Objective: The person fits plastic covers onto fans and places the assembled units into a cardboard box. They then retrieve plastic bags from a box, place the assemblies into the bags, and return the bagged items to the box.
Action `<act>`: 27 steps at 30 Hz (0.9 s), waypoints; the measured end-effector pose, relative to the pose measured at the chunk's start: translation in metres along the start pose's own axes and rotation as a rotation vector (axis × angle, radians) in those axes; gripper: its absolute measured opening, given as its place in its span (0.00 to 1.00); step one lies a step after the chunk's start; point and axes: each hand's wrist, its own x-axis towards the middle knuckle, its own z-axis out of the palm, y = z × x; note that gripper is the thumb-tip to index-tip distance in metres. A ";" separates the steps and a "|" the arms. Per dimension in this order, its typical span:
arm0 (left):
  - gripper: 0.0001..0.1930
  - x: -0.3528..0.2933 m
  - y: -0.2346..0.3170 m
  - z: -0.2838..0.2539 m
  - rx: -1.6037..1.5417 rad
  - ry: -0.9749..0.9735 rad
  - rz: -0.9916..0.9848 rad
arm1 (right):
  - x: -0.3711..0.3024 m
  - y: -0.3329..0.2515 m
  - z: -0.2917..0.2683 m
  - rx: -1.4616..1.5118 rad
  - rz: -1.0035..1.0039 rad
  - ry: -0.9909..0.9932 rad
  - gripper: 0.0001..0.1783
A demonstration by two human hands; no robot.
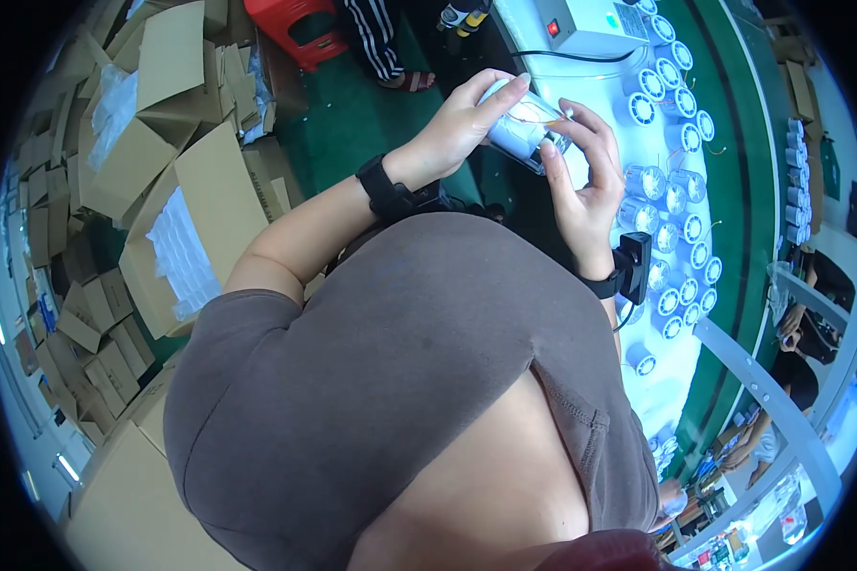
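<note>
My left hand (467, 119) is wrapped round a white cylindrical housing (516, 135), its thumb along the upper side. Thin orange-brown wires lie across this cylinder near its right end. At that end my right hand (588, 176) has thumb and fingers closed in on it; whether they pinch a wire or the rim is too small to tell. The cylinder is held tilted in front of my body, just off the near edge of the white worktable (581, 86). Both wrists wear black straps, the right one with a small black box on it.
Many similar cylinders (676, 195) stand on the worktable to the right, some with wires sticking out. A white box with a red switch (595, 27) and black cable sits at the back. Open cartons (209, 205) crowd the left, near a red stool (300, 33). Another person's leg (376, 38) shows beyond.
</note>
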 end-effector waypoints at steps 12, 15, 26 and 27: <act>0.17 -0.002 -0.004 -0.010 0.141 0.034 0.094 | 0.011 -0.004 0.009 -0.047 -0.060 0.031 0.12; 0.16 -0.003 -0.002 -0.010 0.077 0.071 0.057 | 0.010 -0.009 0.011 -0.010 -0.097 0.059 0.19; 0.20 -0.004 0.012 -0.009 -0.046 0.000 -0.071 | -0.002 -0.007 0.009 0.256 0.332 -0.097 0.37; 0.20 -0.004 0.011 -0.010 -0.014 -0.029 -0.033 | -0.002 -0.008 0.009 0.237 0.304 -0.098 0.37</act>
